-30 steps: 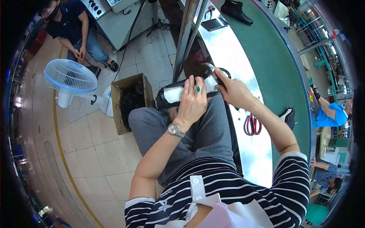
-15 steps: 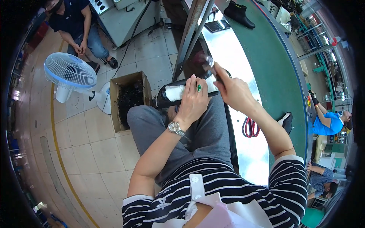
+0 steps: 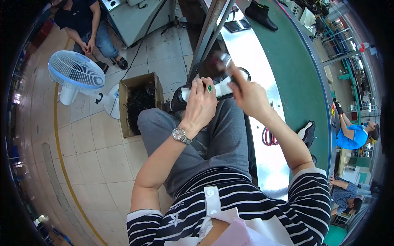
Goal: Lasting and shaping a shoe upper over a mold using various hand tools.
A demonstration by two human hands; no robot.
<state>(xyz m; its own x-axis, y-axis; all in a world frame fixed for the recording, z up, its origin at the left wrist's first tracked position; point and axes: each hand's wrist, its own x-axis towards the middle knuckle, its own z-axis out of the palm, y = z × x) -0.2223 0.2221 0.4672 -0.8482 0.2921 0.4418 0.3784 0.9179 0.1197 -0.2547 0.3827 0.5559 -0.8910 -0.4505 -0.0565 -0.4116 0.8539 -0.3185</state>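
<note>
My right hand [image 3: 255, 98] is closed around the handle of a hammer [image 3: 224, 61], its metal head raised and smeared by motion. Below the head, across my thighs, lies a black shoe [image 3: 223, 87] with its white underside turned up. My left hand [image 3: 200, 102] grips it near the middle, fingers bent over the white underside. The shoe's far side and what my left fingertips press on are hidden. Close to my right forearm, red-handled scissors [image 3: 269, 137] rest on the metal bench edge.
A metal strip [image 3: 273, 174] and a green belt [image 3: 293, 74] run along my right, bearing a phone [image 3: 237, 25], a black boot [image 3: 261, 15] and another shoe [image 3: 306, 133]. To the left are a carton [image 3: 127, 132] of black scraps, a fan [image 3: 76, 69] and a seated person [image 3: 84, 28].
My left hand has shifted slightly left and drawn its fingers in along the shoe. The hammer, in my right hand, has moved a little, and the shoe has tilted slightly.
</note>
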